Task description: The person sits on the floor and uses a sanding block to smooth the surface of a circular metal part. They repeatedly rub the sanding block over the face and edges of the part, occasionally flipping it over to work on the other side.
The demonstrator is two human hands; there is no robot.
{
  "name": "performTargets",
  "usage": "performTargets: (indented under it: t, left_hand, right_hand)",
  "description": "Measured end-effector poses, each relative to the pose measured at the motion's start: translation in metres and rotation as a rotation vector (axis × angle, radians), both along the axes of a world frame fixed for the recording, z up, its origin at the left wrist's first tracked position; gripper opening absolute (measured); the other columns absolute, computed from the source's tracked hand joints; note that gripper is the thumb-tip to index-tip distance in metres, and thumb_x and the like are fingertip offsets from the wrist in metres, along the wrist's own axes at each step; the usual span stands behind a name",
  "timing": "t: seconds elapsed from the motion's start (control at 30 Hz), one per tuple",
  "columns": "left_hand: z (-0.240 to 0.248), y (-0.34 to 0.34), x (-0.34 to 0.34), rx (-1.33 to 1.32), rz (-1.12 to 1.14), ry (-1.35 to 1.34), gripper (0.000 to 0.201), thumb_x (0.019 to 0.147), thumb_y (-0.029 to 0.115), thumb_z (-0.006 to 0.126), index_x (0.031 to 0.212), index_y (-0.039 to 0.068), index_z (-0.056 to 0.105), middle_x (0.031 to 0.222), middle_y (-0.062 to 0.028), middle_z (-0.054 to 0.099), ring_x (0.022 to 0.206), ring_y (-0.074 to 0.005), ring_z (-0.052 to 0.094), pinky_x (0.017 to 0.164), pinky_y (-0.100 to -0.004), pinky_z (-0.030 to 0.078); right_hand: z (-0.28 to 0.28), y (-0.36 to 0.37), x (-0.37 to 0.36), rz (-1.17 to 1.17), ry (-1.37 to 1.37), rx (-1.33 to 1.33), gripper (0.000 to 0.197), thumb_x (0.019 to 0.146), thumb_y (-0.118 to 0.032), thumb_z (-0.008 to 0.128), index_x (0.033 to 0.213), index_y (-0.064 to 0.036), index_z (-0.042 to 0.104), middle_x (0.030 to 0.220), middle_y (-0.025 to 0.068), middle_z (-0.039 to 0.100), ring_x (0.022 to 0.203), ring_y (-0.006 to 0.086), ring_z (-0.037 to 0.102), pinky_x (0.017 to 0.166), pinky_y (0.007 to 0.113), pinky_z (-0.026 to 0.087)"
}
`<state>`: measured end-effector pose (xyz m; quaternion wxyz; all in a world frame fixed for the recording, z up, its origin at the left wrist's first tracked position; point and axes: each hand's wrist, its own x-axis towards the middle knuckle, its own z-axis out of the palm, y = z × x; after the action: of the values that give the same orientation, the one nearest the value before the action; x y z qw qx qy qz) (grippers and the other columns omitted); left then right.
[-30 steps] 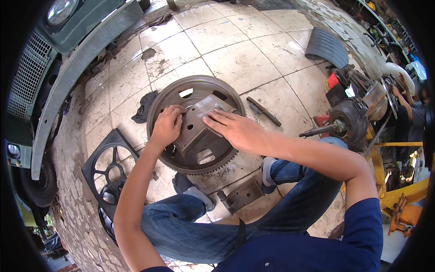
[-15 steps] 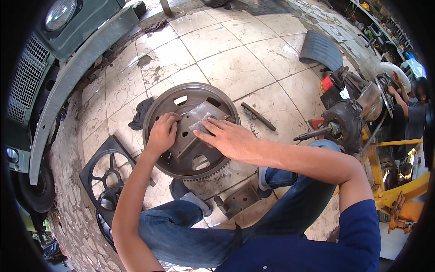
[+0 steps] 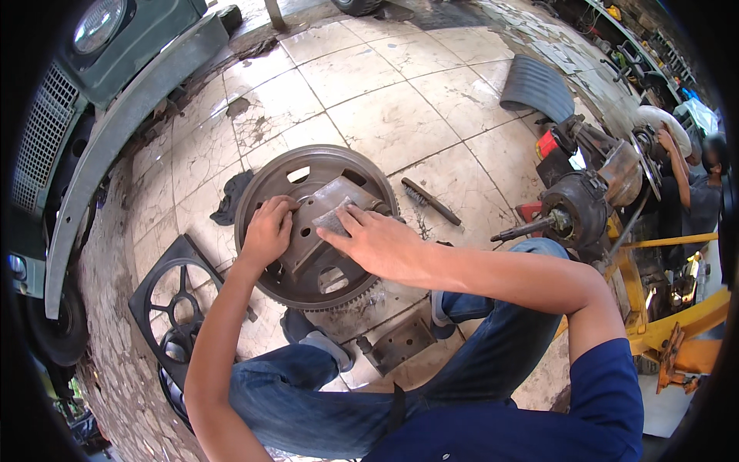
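Observation:
A toothed metal flywheel (image 3: 323, 156) lies flat on the tiled floor in front of me. On top of it rests a flat metal plate (image 3: 305, 252) with round holes, set at a slant. My left hand (image 3: 267, 231) grips the plate's left edge with curled fingers. Under the fingers of my right hand (image 3: 379, 240) a grey piece of sandpaper (image 3: 331, 223) is pressed against the plate's face. Part of the plate is covered by that hand. A similar plate (image 3: 403, 346) with holes lies on the floor between my feet.
Right of the flywheel lies a wire brush (image 3: 431, 202); a black cloth (image 3: 229, 199) and a black spoked frame (image 3: 144, 296) are to its left. An axle assembly (image 3: 577, 212) and yellow frame (image 3: 677, 329) stand right, near another person (image 3: 699, 192). A vehicle bumper (image 3: 115, 146) borders the left.
The whole view has shifted slightly. My right hand and the sandpaper stay on nearly the same part of the plate, and my left hand keeps its hold.

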<state>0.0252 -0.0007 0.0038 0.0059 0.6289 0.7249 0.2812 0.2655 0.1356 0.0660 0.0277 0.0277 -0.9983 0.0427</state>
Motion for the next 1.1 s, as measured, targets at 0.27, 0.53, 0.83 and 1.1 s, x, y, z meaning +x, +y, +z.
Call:
performTargets:
  t: [0.27,0.53,0.83,1.1]
  left_hand:
    - [0.001,-0.001,0.0,-0.019,0.008,-0.017,0.017,0.094,0.005,0.055,0.107,0.004,0.066,0.115,-0.0107,0.065,0.11,-0.033,0.062,0.094,-0.0433,0.048]
    - [0.002,-0.004,0.0,-0.068,0.02,-0.041,0.018,0.095,0.005,0.055,0.11,0.004,0.065,0.118,-0.0127,0.065,0.114,-0.0345,0.06,0.098,-0.0439,0.047]
    - [-0.008,-0.005,-0.003,0.014,0.022,0.018,0.017,0.094,0.009,0.056,0.107,0.005,0.067,0.112,-0.0092,0.066,0.105,-0.031,0.063,0.094,-0.0432,0.05]
    - [-0.007,-0.004,-0.001,0.011,0.05,0.016,0.017,0.094,0.01,0.057,0.107,0.005,0.067,0.112,-0.0093,0.066,0.107,-0.0304,0.063,0.094,-0.044,0.051]
  right_hand:
    - [0.013,0.0,-0.002,-0.08,-0.096,-0.138,0.06,0.096,-0.005,0.05,0.155,-0.0105,0.04,0.147,0.0366,0.044,0.134,0.0465,0.052,0.108,0.047,0.048]
    - [0.008,0.008,-0.001,-0.031,-0.032,-0.067,0.057,0.097,-0.008,0.051,0.153,-0.0083,0.042,0.138,0.0377,0.05,0.124,0.0459,0.06,0.093,0.044,0.059]
    - [0.024,0.0,-0.002,-0.107,-0.174,-0.102,0.063,0.094,-0.002,0.052,0.155,-0.0117,0.038,0.144,0.035,0.048,0.13,0.0448,0.056,0.1,0.045,0.055]
    - [0.019,0.001,-0.004,-0.085,-0.131,-0.06,0.071,0.089,0.004,0.055,0.156,-0.0107,0.037,0.145,0.036,0.046,0.131,0.0444,0.055,0.099,0.045,0.055]
